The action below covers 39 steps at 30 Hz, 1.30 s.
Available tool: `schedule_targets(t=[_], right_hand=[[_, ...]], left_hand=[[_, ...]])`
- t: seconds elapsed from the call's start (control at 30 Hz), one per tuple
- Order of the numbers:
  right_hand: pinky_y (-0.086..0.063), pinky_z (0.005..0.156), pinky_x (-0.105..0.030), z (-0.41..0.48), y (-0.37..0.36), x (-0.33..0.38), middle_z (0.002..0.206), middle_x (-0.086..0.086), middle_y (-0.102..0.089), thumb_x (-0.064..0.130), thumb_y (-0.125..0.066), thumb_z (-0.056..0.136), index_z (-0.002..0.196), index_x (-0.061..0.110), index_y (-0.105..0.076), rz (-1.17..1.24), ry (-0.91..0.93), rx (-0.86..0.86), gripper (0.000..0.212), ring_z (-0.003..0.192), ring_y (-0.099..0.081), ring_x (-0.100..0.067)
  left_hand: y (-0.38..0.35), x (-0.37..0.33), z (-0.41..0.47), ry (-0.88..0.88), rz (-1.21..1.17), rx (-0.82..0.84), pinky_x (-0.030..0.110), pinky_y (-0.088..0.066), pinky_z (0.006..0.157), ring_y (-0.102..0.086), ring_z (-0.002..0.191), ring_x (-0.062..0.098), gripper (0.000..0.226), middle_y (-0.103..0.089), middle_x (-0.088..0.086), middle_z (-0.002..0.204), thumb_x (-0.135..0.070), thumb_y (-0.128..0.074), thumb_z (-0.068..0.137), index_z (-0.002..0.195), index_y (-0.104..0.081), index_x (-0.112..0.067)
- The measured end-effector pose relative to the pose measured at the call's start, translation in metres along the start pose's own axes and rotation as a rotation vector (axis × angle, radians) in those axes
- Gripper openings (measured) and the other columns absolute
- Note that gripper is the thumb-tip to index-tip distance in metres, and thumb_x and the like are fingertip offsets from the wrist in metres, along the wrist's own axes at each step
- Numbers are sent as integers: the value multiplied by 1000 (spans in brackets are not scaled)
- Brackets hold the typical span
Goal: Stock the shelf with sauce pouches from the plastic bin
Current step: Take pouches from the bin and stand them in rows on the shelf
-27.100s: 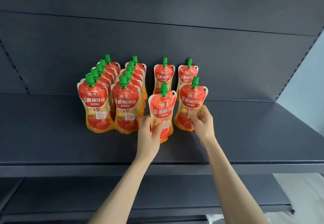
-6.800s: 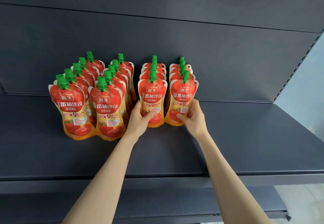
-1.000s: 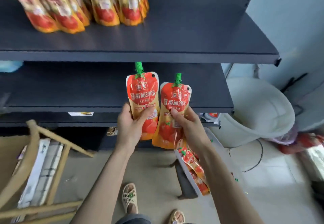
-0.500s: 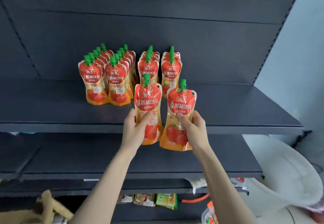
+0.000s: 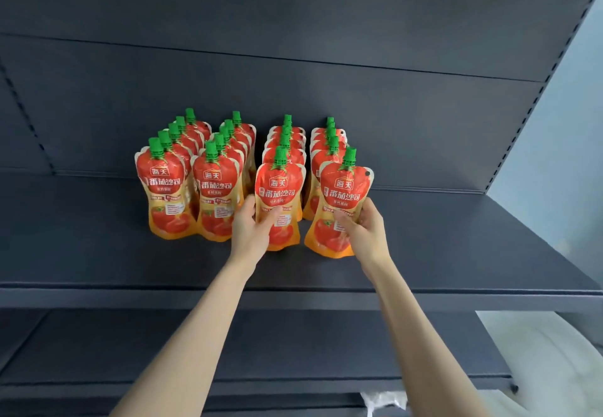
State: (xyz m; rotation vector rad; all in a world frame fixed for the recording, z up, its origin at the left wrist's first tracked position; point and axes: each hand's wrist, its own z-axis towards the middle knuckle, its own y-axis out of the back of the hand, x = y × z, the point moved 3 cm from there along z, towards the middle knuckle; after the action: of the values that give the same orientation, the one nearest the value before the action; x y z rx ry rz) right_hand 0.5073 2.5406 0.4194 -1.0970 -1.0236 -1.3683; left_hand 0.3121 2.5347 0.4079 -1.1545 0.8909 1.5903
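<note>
**Two more tomato pouches going to the front of the rows**

Centre of the frame, and both hands are loaded. The left hand has a tomato sauce pouch pinched at its waist, thumb across the printed front, fingers wrapped behind. The right hand does the same with a second pouch, which leans a touch to the right, its green cap tilted. Both pouches sit low over the dark shelf, just in front of the two right-hand rows of stocked pouches; whether their bases have touched down is hard to call.

These look like soft, filled stand-up pouches: squashy in the middle, glossy film that could slide, likely bottom-heavy. The narrow waist looks the sensible hold, snug but not crushing, so each base can flatten and stand. The plastic bin is out of view.
</note>
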Motion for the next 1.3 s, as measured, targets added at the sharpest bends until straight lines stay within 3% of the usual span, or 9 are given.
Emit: schedule_targets(t=[0.13,0.3,0.67,0.87,1.0,1.17,1.3], right_hand=[[-54,86,-37,20,-2,-9,111,-6,-67,10,-62,89,116,12,-55,10,14,23,28,103,-65,-21],[-54,86,-35,29,-3,-17,113,-6,-67,10,-62,89,119,11,-54,17,33,39,30,103,-65,-19],[-53,87,-35,39,-15,-26,112,-5,-66,8,-59,91,115,16,-53,-43,66,71,26,104,-64,-20],[-54,76,-16,35,-15,-35,105,6,-62,5,-69,82,115,15,-46,-96,54,67,41,95,-62,-6],[-53,75,-18,36,-12,-45,107,6,-61,9,-73,80,114,17,-44,-161,50,20,46,95,-61,-5],[-53,84,-28,42,-7,-47,114,0,-61,10,-72,81,116,16,-46,-204,67,28,44,104,-61,-16],[-50,80,-19,44,-7,-47,115,1,-60,11,-70,82,117,15,-45,-201,72,36,43,104,-59,-15]], left_hand=[[-6,15,15,17,7,26,22,-49,84,-59,106,7,32,-63,-3,115,-21,-62,89,120,-54,-16],[-10,21,23,30,-32,49,9,-49,72,-59,99,-4,30,-62,-14,109,-22,-60,91,120,-51,-23],[-5,26,29,46,-47,114,17,-48,83,-57,108,5,36,-62,-7,116,-18,-62,89,124,-51,-21],[1,42,22,90,37,99,24,-46,88,-56,109,10,45,-61,-4,117,-16,-70,82,123,-52,-16],[2,46,20,78,60,88,28,-48,90,-57,106,10,41,-62,-2,116,-15,-71,82,119,-53,-16],[1,49,22,59,80,87,36,-50,94,-59,109,13,36,-63,-1,116,-17,-70,83,115,-55,-17],[0,49,22,44,111,80,36,-50,94,-58,109,13,36,-62,-3,116,-19,-69,83,117,-54,-18]])
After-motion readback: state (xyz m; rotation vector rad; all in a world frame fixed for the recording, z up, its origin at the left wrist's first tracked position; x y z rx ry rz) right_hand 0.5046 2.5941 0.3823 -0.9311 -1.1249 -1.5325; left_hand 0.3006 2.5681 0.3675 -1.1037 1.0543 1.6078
